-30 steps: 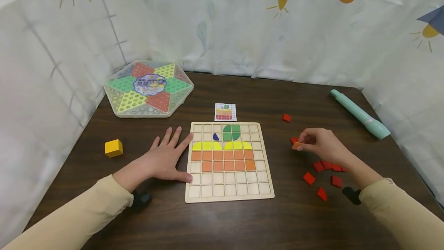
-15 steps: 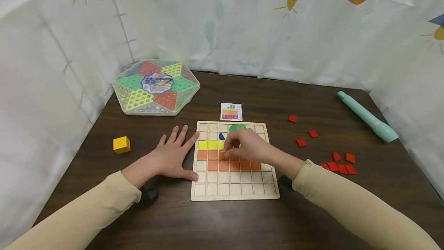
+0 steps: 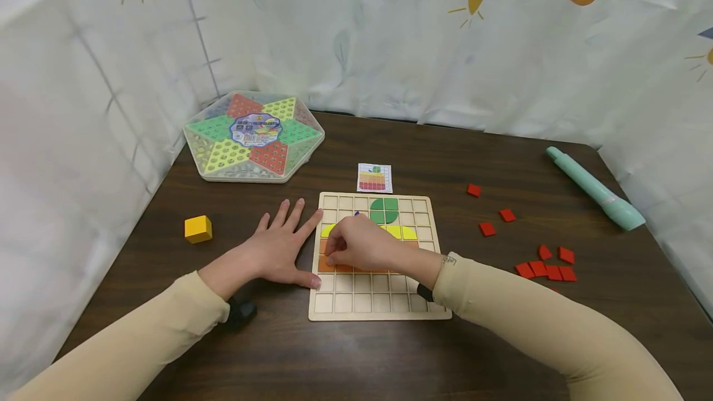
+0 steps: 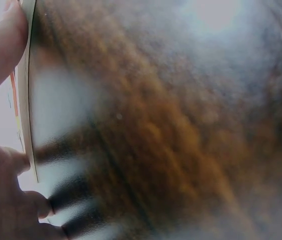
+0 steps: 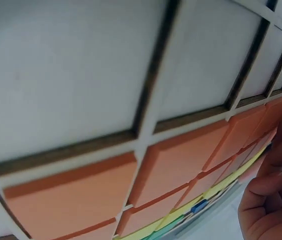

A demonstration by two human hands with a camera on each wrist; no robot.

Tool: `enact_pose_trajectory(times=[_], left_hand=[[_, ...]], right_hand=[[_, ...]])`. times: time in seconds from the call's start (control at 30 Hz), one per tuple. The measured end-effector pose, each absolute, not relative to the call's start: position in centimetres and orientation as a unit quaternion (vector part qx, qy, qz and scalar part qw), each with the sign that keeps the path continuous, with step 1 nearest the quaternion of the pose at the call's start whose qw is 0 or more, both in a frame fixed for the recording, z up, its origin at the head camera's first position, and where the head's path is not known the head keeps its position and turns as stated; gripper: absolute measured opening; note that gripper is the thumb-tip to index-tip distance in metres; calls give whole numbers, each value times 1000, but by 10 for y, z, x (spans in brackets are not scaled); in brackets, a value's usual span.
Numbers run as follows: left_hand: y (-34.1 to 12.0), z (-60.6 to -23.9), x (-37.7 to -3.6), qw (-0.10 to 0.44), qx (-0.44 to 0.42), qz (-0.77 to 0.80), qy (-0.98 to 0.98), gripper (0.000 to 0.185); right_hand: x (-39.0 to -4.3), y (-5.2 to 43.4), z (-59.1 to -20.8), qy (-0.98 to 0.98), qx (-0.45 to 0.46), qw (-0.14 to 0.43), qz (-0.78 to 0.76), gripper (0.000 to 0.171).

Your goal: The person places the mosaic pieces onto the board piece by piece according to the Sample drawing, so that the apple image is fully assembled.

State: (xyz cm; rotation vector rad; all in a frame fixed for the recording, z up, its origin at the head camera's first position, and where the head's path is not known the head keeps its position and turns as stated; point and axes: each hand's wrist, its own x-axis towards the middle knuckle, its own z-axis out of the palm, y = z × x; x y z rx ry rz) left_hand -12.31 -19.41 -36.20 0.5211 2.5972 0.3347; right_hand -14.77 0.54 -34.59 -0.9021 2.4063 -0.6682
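Note:
In the head view, my right hand [image 3: 361, 244] is over the wooden grid board [image 3: 380, 306]. Its thumb and fingertips pinch an orange square tile [image 3: 325, 265] at the left end of the lower orange row. The right wrist view shows the curled fingers [image 5: 268, 192] at the far end of the orange tiles [image 5: 76, 190]. My left hand [image 3: 275, 255] lies spread on the table, thumb and index finger touching the board's left edge. Green tiles [image 3: 384, 210], yellow tiles [image 3: 402, 232] and a partly covered blue piece [image 3: 358, 213] sit in the grid.
A small printed pattern card [image 3: 375, 178] lies behind the board. Several red tiles [image 3: 538, 269] are scattered to the right, near a teal flashlight-shaped object [image 3: 596, 189]. A yellow block [image 3: 198, 229] and a Chinese checkers box [image 3: 255, 135] stand on the left.
My right hand has carried an orange tile from among the red tiles leftward across the board to the lower orange row's left end. My left hand keeps its place at the board.

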Motion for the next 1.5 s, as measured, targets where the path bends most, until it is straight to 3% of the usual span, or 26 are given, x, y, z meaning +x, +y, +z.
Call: enact_pose_trajectory(times=[0.6,0.93,1.2,1.5], left_hand=[[-194,-358,-126,248,195,122,941,125],[-194,-359,-126,250,195,127,940,126],[-195,-359,-124,246,195,129,941,126],[-195,-361,-125,239,200,129,941,128]], right_hand=[[-141,-4,-350,902,-359,186,-147,7],[-145,14,-343,894,-363,174,-198,6],[-157,88,-333,901,-312,174,-245,8],[-161,209,-331,942,-215,113,-232,14]])
